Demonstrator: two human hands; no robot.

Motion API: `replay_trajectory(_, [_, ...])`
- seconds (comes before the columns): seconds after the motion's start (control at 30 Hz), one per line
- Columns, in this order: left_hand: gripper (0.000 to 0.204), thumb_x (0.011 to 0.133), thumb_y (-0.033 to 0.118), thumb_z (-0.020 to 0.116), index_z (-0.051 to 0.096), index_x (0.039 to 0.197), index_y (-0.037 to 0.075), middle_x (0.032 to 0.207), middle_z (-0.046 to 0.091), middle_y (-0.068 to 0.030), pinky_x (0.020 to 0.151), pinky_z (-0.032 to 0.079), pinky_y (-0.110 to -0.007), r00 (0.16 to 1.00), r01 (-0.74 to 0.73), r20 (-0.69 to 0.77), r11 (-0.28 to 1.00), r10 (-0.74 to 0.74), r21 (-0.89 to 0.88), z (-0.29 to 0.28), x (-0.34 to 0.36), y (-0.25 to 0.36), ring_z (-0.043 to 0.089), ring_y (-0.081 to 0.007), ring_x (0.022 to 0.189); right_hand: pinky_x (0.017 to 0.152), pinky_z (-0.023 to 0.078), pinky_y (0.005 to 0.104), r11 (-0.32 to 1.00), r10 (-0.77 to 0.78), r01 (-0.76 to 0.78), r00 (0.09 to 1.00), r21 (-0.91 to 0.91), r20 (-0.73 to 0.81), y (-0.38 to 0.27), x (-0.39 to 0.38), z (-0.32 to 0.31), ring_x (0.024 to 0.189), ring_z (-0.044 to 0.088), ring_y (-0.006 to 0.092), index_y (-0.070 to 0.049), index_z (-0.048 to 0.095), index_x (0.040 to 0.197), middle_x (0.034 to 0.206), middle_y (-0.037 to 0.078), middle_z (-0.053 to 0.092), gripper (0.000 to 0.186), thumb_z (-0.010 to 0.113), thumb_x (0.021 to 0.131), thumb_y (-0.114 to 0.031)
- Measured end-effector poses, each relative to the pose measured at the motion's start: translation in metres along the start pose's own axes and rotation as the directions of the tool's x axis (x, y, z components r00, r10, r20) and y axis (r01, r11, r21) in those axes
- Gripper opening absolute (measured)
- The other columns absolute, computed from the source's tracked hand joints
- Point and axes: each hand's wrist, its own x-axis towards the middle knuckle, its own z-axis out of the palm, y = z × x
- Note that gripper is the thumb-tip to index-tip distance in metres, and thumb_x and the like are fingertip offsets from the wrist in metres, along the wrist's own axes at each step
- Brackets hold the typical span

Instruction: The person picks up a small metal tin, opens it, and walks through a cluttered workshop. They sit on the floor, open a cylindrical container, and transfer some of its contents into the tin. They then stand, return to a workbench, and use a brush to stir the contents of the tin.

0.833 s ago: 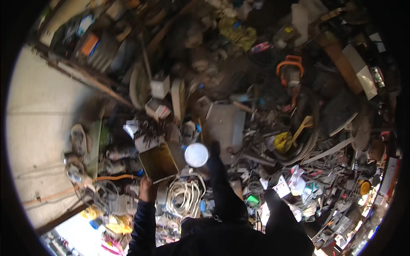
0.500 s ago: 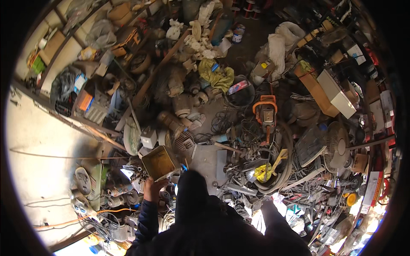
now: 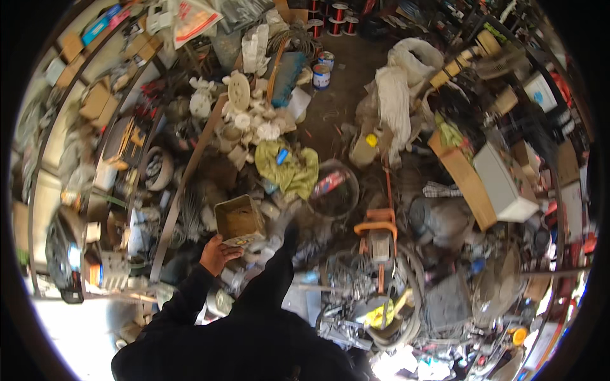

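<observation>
Open square container (image 3: 246, 235), one: left of the round tub (image 3: 351, 202); near corner apparently clamped, though blurred, by fingers of the left hand (image 3: 217, 255). Handling: grip firmly, hold level. Right hand: unseen.

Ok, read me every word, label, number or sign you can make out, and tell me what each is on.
Nothing is clear enough to read.
Open square container in the left hand: yellowish mark, blurred.
White bag, upper left: red print, too blurred.
Nearer blue-and-white can: label too small.
Red packet: too blurred.
</observation>
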Motion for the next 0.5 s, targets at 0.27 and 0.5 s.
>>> replay_trajectory(0.27, [0.08, 0.095, 0.053, 0.071, 0.048, 0.141, -0.008, 0.126, 0.065, -0.0289, 0.098, 0.057, -0.047, 0.998, 0.045, 0.048, 0.996, -0.049, 0.078, 0.098, 0.206, 0.193, 0.069, -0.0389, 0.114, 0.074, 0.06, 0.0488, 0.937, 0.175, -0.169, 0.984, 0.307, 0.006, -0.195, 0.136, -0.205, 0.098, 0.073, 0.0336, -0.009, 0.073, 0.107, 0.098, 0.016, 0.073, 0.026, 0.072, 0.088, -0.027])
replay_trajectory(0.5, [0.084, 0.096, 0.062, 0.066, 0.049, 0.145, -0.004, 0.131, 0.065, -0.0257, 0.102, 0.055, -0.049, 0.996, -0.032, 0.087, 0.994, 0.023, 0.104, 0.147, 0.295, 0.288, 0.067, -0.0378, 0.118, 0.074, 0.06, 0.049, 0.883, 0.223, -0.201, 0.975, 0.425, -0.003, -0.261, 0.207, -0.353, 0.096, 0.073, 0.0333, -0.009, 0.073, 0.107, 0.096, 0.015, 0.073, 0.026, 0.072, 0.087, -0.027])
